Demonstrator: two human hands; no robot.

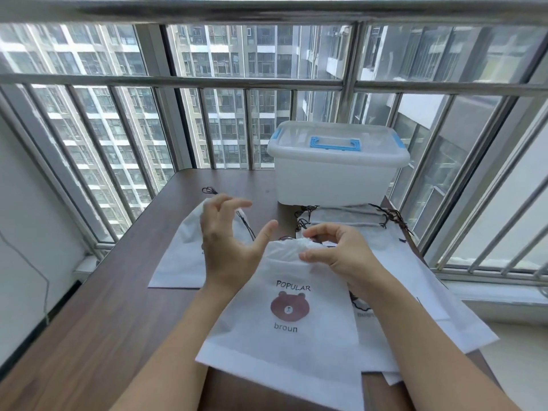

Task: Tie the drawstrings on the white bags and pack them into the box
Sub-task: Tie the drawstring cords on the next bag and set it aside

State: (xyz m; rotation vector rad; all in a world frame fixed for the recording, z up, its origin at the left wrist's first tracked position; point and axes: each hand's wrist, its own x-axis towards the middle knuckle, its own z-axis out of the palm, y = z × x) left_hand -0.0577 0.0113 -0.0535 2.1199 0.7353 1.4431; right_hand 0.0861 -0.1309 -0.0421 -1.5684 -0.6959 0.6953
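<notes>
Right hand (341, 256) pinching bear bag (284, 315) at gathered top; left hand (228, 241) spread, holding nothing; lidded box (335, 173) behind on table (112, 307).

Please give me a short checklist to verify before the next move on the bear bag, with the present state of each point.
1. Right hand grips the gathered top of the bear bag: ok.
2. Left hand holds a drawstring: not ok, its fingers are spread and it hangs above the bag.
3. Drawstring knot finished: cannot tell, the hand covers the mouth.
4. Storage box open for packing: not ok, its lid with the blue handle is on.
5. More bags within reach: ok, a pile lies on the right.
</notes>
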